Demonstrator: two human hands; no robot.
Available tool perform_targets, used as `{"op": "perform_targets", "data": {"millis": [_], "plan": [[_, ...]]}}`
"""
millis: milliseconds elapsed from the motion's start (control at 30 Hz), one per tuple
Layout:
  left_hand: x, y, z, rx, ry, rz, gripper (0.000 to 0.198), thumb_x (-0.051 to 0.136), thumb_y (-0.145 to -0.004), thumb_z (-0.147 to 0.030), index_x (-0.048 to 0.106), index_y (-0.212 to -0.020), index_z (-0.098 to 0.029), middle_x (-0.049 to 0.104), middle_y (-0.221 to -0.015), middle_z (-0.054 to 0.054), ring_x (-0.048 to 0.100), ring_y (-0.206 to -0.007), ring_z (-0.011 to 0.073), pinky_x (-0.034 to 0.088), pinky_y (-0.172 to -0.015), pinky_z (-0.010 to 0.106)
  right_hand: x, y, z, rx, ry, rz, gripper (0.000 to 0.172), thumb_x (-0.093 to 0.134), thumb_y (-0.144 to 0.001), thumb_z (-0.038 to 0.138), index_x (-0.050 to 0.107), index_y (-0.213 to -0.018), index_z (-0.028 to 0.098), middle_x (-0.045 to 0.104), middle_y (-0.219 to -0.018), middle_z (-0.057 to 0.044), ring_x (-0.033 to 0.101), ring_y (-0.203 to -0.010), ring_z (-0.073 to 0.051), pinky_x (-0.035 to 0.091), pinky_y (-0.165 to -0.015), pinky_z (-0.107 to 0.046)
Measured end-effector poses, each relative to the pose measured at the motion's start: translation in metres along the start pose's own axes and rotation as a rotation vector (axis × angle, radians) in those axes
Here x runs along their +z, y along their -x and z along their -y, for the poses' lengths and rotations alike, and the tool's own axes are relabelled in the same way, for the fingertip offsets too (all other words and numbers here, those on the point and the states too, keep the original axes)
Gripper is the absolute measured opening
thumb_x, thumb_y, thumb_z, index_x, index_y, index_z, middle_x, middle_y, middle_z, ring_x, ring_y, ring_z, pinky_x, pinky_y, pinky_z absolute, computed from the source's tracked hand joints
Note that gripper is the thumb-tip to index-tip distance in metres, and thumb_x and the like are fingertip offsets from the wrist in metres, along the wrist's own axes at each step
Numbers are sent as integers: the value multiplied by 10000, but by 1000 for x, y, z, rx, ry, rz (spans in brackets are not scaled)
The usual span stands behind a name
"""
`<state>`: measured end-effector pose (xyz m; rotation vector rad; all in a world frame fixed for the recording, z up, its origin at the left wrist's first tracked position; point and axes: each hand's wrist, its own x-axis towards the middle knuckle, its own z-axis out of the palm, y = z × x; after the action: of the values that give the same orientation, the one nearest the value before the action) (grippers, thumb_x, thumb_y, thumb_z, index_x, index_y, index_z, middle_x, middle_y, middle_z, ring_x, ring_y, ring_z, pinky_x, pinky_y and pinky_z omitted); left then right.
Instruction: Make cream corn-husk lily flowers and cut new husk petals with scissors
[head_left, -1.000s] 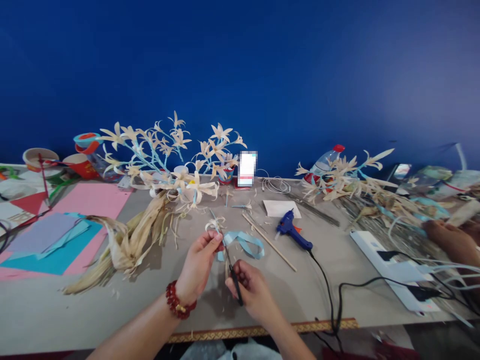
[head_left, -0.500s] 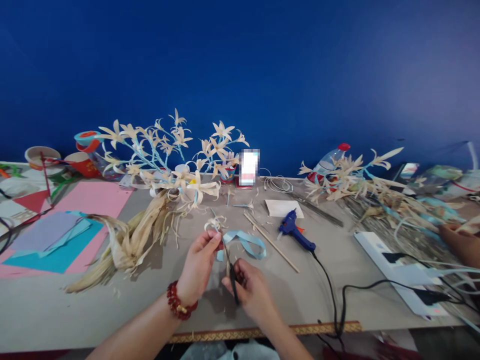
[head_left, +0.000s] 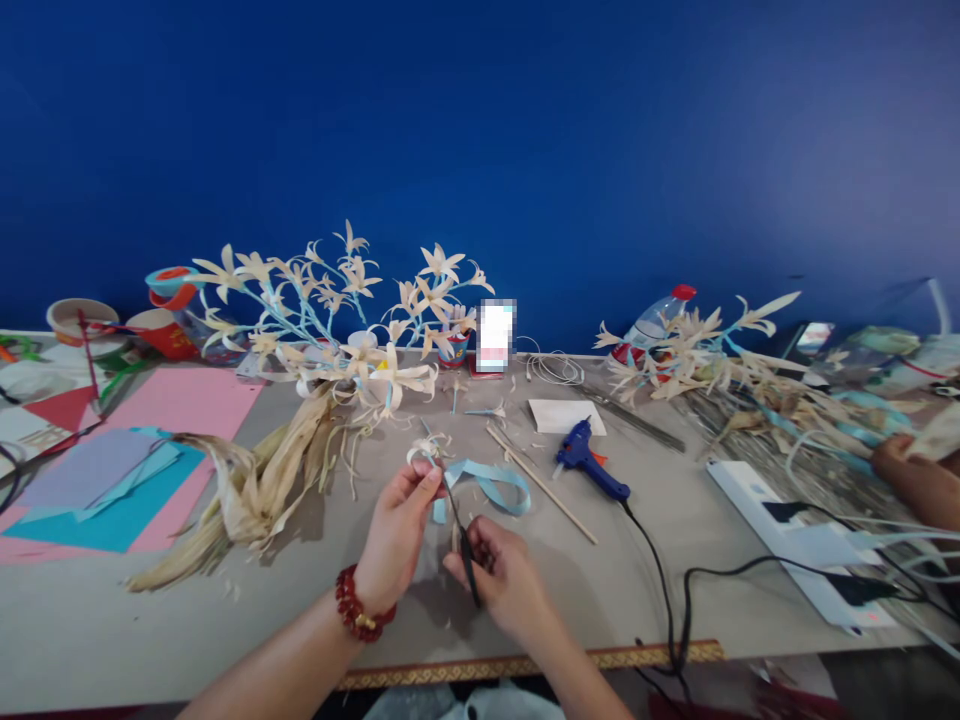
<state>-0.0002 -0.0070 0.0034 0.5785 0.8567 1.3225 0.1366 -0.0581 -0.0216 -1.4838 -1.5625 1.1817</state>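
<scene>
My left hand, wearing a red beaded bracelet, pinches a small pale flower made of curled husk-like strips on a thin stem. Held in my right hand is a pair of black-handled scissors. Their blades point up and away, reaching my left fingertips. Whether the blades touch the flower's stem, I cannot tell. A loop of light blue ribbon lies just beyond the scissors, and one end of it runs close behind my left fingers.
A blue glue gun and a wooden stick lie right of my hands. Dried corn husks and coloured paper lie left. Husk-flower branches stand behind. At far right, another person's hand is near a white power strip.
The view has shifted slightly. My hands keep almost the same pose, with the scissors still beside my left fingertips.
</scene>
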Motion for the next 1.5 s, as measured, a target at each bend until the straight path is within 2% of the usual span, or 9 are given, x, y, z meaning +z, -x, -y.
{"op": "perform_targets", "data": {"millis": [133, 233, 600, 867, 1267, 1367, 1500], "plan": [[-2, 1, 3, 1, -34, 12, 168, 744, -722, -285, 625, -757, -172, 635, -838, 9, 554, -734, 117, 432, -718, 246, 0, -1, 2, 26, -147, 78, 374, 628, -776, 497, 398, -687, 216, 420, -572, 60, 390, -522, -104, 272, -477, -217], [-1, 3, 4, -5, -44, 18, 164, 738, -730, -284, 620, -757, -175, 632, -843, 7, 547, -727, 111, 430, -714, 242, -1, -2, 4, 31, -184, 88, 395, 614, -779, 522, 381, -677, 220, 427, -565, 58, 409, -526, -108, 292, -491, -222], [-1, 0, 3, -21, 33, 12, 162, 755, -712, -279, 631, -747, -181, 630, -825, -9, 547, -734, 108, 428, -716, 235, 1, -3, 1, -4, -18, 32, 385, 663, -763, 462, 379, -673, 219, 364, -580, 72, 319, -534, -105, 245, -483, -225], [2, 3, 2, -46, 103, 13, 134, 746, -721, -256, 629, -720, -189, 641, -814, -15, 564, -758, 106, 435, -729, 221, 2, -3, 6, -21, 68, 1, 337, 655, -763, 386, 377, -666, 220, 368, -570, 70, 337, -527, -108, 230, -480, -228], [1, 2, 3, -18, 87, -26, 175, 750, -713, -272, 599, -726, -185, 626, -815, -13, 558, -765, 112, 433, -750, 232, 1, -6, 5, -29, 215, -57, 373, 648, -756, 395, 350, -617, 218, 350, -537, 67, 328, -510, -113, 202, -487, -236], [2, 3, 2, 16, 74, -14, 178, 751, -713, -263, 594, -734, -183, 602, -774, -26, 543, -746, 105, 426, -741, 224, 1, -5, 5, -5, 216, -71, 368, 649, -760, 400, 360, -624, 217, 369, -538, 64, 335, -511, -114, 206, -490, -235], [4, 3, 1, 44, 72, 5, 178, 752, -713, -236, 585, -736, -181, 592, -764, -33, 526, -733, 96, 418, -734, 214, 4, -4, 2, -5, 91, -40, 375, 652, -761, 424, 362, -637, 220, 364, -546, 66, 334, -517, -113, 223, -485, -228]]}}
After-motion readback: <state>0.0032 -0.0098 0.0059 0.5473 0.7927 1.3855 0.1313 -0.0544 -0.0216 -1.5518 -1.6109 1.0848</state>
